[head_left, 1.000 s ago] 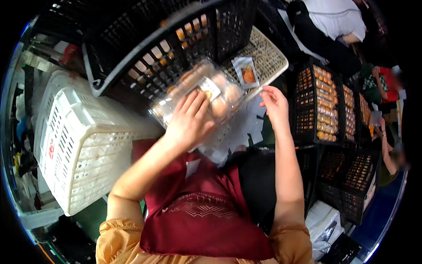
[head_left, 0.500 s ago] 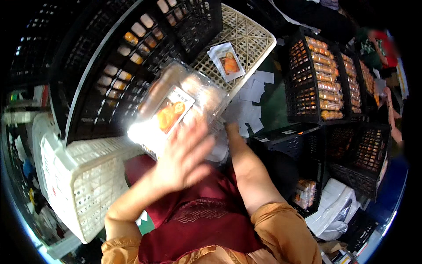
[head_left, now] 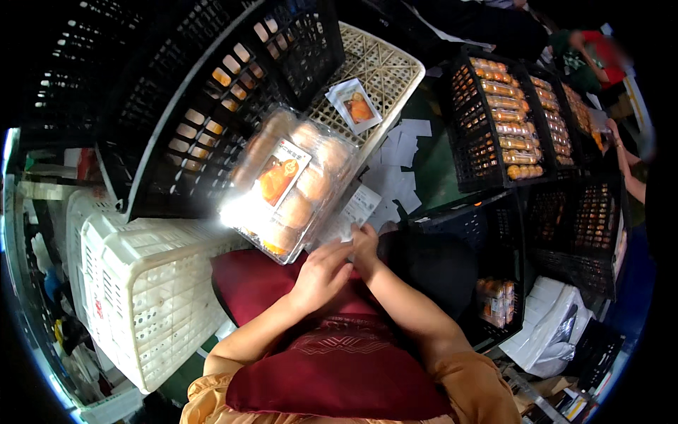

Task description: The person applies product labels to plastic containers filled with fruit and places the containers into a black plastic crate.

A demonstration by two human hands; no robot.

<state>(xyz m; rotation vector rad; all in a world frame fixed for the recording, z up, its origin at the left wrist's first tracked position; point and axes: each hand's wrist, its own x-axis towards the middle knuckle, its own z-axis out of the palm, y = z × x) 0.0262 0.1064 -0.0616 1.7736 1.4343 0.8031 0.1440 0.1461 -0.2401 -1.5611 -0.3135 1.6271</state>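
Before me a clear plastic clamshell pack point(head_left: 311, 173) holds several round, brown-topped buns. A card label point(head_left: 282, 173) with an orange food picture lies on its lid. In front of my apron, my right hand point(head_left: 365, 249) pinches the lower edge of a white printed label point(head_left: 359, 205). My left hand point(head_left: 321, 277) meets it there, fingers drawn together beside the right fingertips. What the left fingertips hold is hidden. The pack is just beyond my left hand, with neither hand gripping it.
A tall black crate point(head_left: 191, 120) stands behind the pack, beside a cream crate point(head_left: 395, 53) bearing picture cards point(head_left: 354, 106). Loose white papers point(head_left: 399, 166) lie nearby. A white crate point(head_left: 169, 304) is at left. Black crates of packed buns point(head_left: 512, 124) stand right, near another person's arm point(head_left: 625, 159).
My left hand has moved off the pack, down and right to my right hand. The right hand has come slightly nearer, with the white label now visible at its fingers.
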